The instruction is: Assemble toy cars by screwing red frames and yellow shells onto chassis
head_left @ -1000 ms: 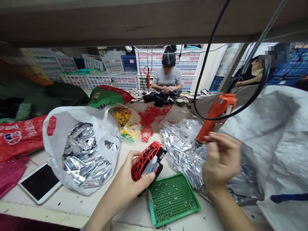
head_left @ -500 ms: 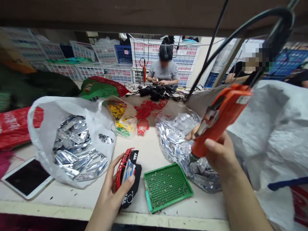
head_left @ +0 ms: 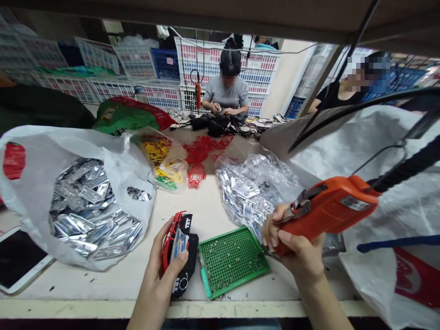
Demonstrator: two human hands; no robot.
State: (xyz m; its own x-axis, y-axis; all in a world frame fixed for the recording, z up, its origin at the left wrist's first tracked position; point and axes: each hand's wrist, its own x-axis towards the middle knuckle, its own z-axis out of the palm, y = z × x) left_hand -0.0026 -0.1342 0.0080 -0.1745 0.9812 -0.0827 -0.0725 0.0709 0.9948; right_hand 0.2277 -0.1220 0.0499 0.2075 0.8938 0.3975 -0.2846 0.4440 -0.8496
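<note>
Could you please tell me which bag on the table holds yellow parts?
The small clear bag beside the white bag; both its neighbours hold silver packets.

We see a red lattice shell [head_left: 171,234] pressed against a black part [head_left: 187,270], perhaps a toy-car body, standing on edge at the bench [head_left: 209,211] front. The orange electric screwdriver [head_left: 330,208] lies nearly level, tip lowest.

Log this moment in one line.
left hand: holds car shell | right hand: holds screwdriver, tip by green tray

screwdriver [head_left: 330,208]: glossy orange plastic | tray [head_left: 232,260]: matt green plastic | pouches [head_left: 91,211]: shiny foil
</note>
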